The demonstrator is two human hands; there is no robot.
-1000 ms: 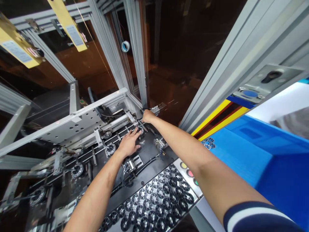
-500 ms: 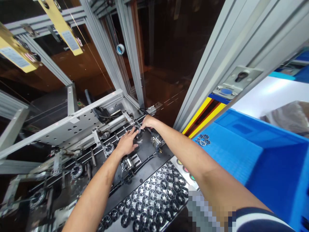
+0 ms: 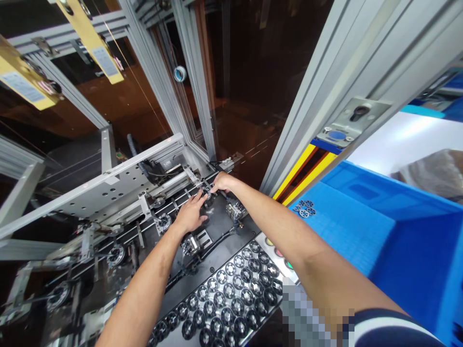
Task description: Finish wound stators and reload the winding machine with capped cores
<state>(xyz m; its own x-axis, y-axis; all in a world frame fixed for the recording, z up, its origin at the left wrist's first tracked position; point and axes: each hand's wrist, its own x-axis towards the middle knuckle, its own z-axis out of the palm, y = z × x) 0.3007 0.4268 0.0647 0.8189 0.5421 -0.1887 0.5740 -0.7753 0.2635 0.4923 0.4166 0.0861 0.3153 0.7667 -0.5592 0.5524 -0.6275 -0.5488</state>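
Note:
Within the machine, my left hand reaches forward with its fingers stretched out and its thumb apart. Its fingertips rest at a small round spoked part seated in a station on the rail. My right hand is at the far side of the same station, its fingers curled and its thumb pointing down beside the part. What lies inside those curled fingers is hidden. Another round part sits in the station to the left, and one more lies farther along the rail.
Several rows of black-rimmed round parts stand on the front ledge, near coloured buttons. A blue bin at the right holds a few dark rings. A metal clamp block and aluminium posts flank the work area.
Both hands stay at the same station with almost no movement. The view shifts very slightly.

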